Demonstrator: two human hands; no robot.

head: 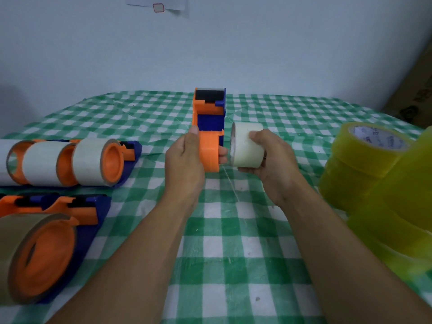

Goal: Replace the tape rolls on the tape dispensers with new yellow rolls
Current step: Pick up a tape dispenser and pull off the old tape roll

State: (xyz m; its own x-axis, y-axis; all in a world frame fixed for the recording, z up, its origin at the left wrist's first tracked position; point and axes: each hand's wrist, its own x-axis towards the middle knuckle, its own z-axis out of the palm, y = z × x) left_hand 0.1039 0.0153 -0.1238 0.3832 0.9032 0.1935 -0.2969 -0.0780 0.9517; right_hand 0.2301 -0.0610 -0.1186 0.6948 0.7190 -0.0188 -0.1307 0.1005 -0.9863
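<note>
Checked green-and-white cloth covers the table (233,253). Against its right edge stands a stack of yellow rolls (364,157), lying flat on one another. At the near left corner lies a dispenser with a brownish roll (42,253) on its orange hub. Farther along the left edge lie more dispensers carrying whitish rolls (88,162). Near the table's middle, an orange-and-blue dispenser (209,127) points toward the far edge. The left hand (184,160) grips its bare orange hub, thumb on one side, fingertips on the other. The right hand (268,164) clasps a pale old roll (245,146), off the hub and just beside it.
</note>
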